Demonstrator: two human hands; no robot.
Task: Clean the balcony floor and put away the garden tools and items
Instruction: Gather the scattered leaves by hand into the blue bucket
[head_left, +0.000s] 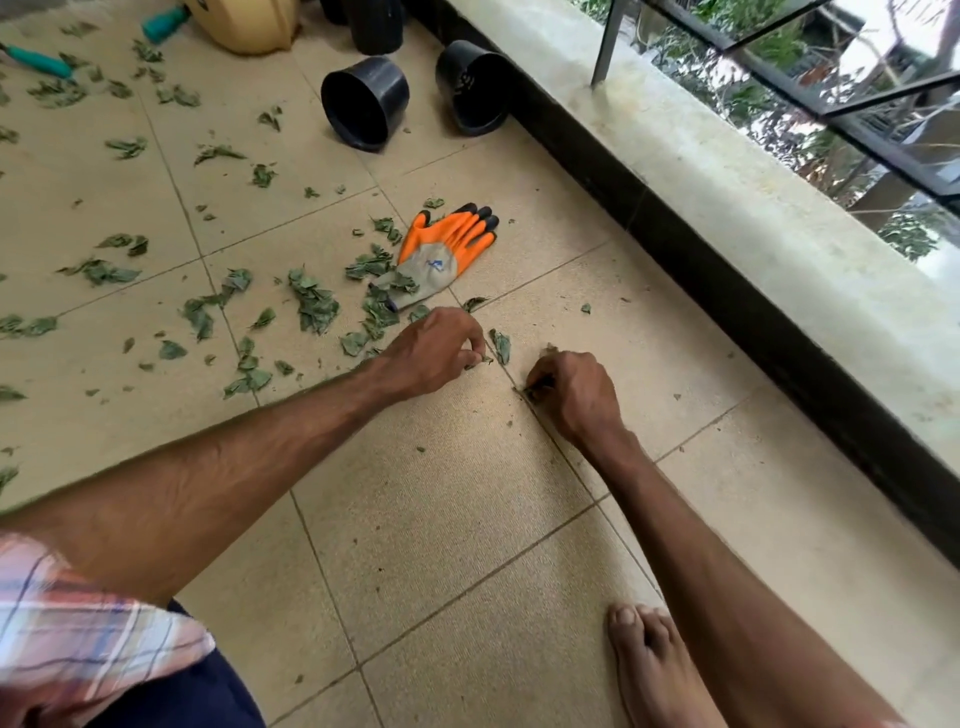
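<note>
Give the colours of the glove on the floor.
The glove is orange with black fingertips and a grey cuff; head view.

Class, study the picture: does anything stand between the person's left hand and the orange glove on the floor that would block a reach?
Nothing solid does. Only loose leaves lie scattered on the tiles between the left hand and the glove, some over its cuff; the black pots sit beyond it.

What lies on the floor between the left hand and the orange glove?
Head view: only torn green leaves lie on the tiles between the left hand and the orange glove, some overlapping the glove's grey cuff.
</note>
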